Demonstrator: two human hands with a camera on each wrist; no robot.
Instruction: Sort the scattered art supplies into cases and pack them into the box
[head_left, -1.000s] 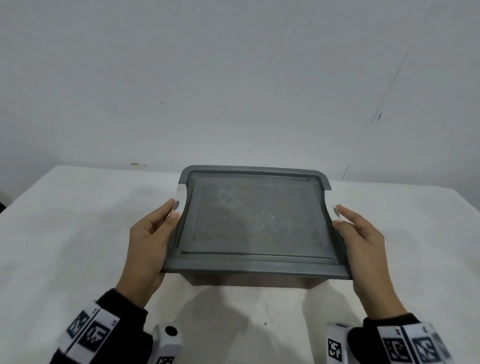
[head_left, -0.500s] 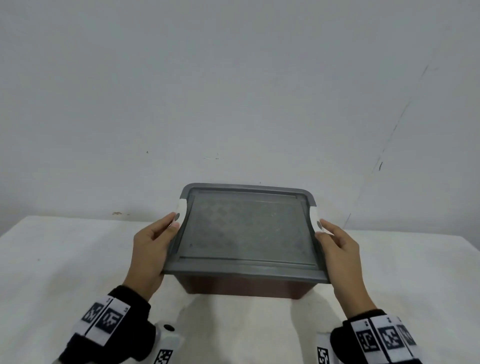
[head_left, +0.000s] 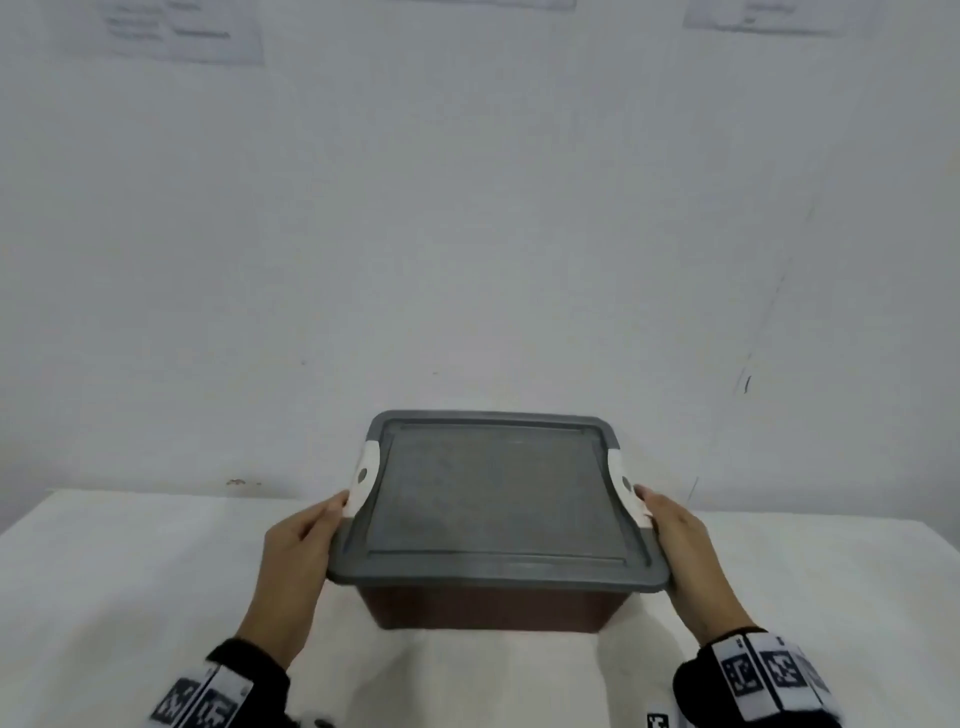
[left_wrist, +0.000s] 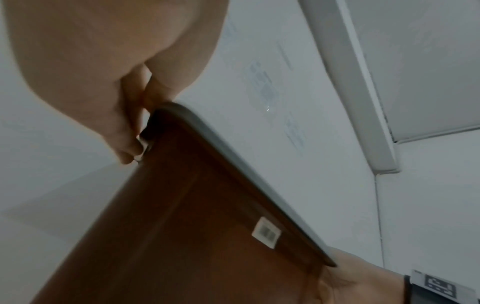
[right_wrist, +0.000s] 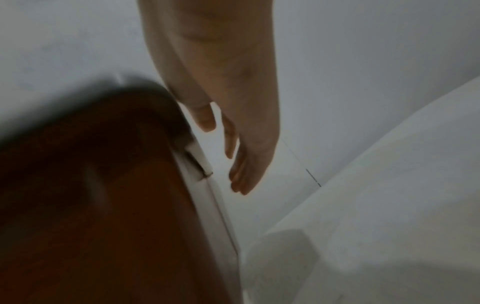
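A brown box with a grey lid (head_left: 493, 499) sits in front of me over the white table (head_left: 130, 597); I cannot tell whether it rests on the table or hangs just above it. White latches lie on the lid's left (head_left: 363, 478) and right (head_left: 626, 488) edges. My left hand (head_left: 317, 525) grips the left rim; in the left wrist view its thumb lies on the lid and its fingers (left_wrist: 124, 152) curl at the latch of the box (left_wrist: 194, 226). My right hand (head_left: 665, 519) lies along the right side; its fingers (right_wrist: 239, 181) are straight, just clear of the latch (right_wrist: 200, 160). No art supplies show.
A pale wall rises right behind the table, with printed sheets (head_left: 182, 31) pinned high up. The white tabletop spreads to the left and right of the box. My dark sleeves carry black-and-white marker bands (head_left: 763, 670).
The white latch on the right, unseen a second ago, now lies on the lid's edge. My head view has tilted up toward the wall. Both hands stay at the box's sides.
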